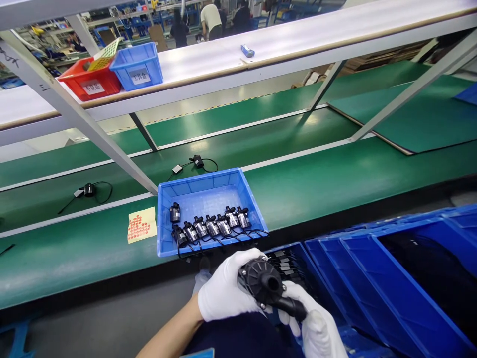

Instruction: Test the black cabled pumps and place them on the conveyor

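Observation:
A black water pump (263, 281) with a round ribbed housing and a side spout is held up close to me. My left hand (227, 291), in a white glove, wraps round the housing from the left. My right hand (316, 318), gloved too, closes about the spout at the lower right. Beyond them, a shallow blue bin (203, 181) rests on the green bench edge. Several small black pumps (212, 226) with labels stand in a row along its near side, their cables hanging over the rim. Another pump (175, 213) sits by its left wall.
A sheet of red round stickers (141, 224) lies left of the bin. Two cabled pumps (88, 190) lie on the green belt. Red (89, 82) and blue boxes (137, 64) occupy the upper shelf. Stacked blue crates (372, 268) stand at my right, near a bin of pumps.

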Demonstrator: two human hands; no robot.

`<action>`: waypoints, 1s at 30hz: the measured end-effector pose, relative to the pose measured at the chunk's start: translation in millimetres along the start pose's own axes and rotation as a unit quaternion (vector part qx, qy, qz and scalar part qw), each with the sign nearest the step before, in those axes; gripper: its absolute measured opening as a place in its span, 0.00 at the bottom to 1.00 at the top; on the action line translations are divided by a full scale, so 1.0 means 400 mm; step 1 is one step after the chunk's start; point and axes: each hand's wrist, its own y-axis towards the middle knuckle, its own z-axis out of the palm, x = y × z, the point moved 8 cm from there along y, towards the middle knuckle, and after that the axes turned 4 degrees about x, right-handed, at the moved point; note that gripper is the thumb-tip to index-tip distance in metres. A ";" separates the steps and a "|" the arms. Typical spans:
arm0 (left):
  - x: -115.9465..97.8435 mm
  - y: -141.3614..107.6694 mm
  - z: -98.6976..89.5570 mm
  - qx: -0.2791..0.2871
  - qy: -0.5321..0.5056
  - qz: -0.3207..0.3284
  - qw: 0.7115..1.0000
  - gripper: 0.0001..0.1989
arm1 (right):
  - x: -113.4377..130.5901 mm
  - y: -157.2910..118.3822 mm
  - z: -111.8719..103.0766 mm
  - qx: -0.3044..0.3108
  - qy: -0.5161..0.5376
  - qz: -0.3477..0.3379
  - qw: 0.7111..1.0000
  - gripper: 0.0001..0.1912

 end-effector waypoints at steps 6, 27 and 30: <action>0.021 -0.009 -0.020 -0.006 0.003 0.011 1.000 0.37 | -0.015 0.005 0.012 0.005 0.010 -0.001 1.000 0.40; 0.076 -0.061 -0.102 -0.007 -0.090 0.037 0.995 0.46 | 0.061 0.054 0.103 0.048 -0.081 -0.031 0.995 0.38; 0.079 -0.063 -0.102 -0.004 -0.097 0.052 0.994 0.49 | 0.071 0.052 0.105 0.047 -0.094 -0.039 0.994 0.37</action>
